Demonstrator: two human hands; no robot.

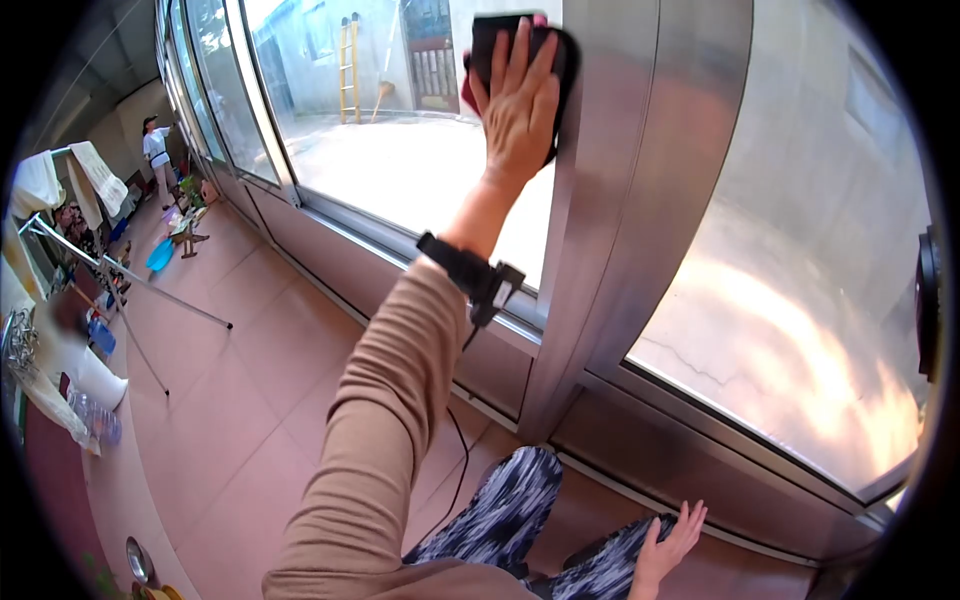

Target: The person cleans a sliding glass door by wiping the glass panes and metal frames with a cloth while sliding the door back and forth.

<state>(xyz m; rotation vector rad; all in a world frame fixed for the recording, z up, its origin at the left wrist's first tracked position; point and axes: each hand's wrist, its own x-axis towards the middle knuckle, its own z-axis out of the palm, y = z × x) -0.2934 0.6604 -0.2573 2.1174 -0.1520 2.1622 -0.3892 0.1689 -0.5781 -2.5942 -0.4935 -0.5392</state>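
A dark cloth with a pinkish-red edge lies against the upper right part of the window pane. My left hand presses flat on this cloth with its fingers pointing up; a black strap with a small device is round the wrist. Low on the right, my right hand is held beside my knee in patterned trousers, fingers spread and nothing in it. The metal window frame runs just right of the cloth.
A metal drying rack with hanging cloths stands at the left on the tiled floor. Farther back are a blue basin and a standing person. Outside the glass a yellow ladder leans on a wall.
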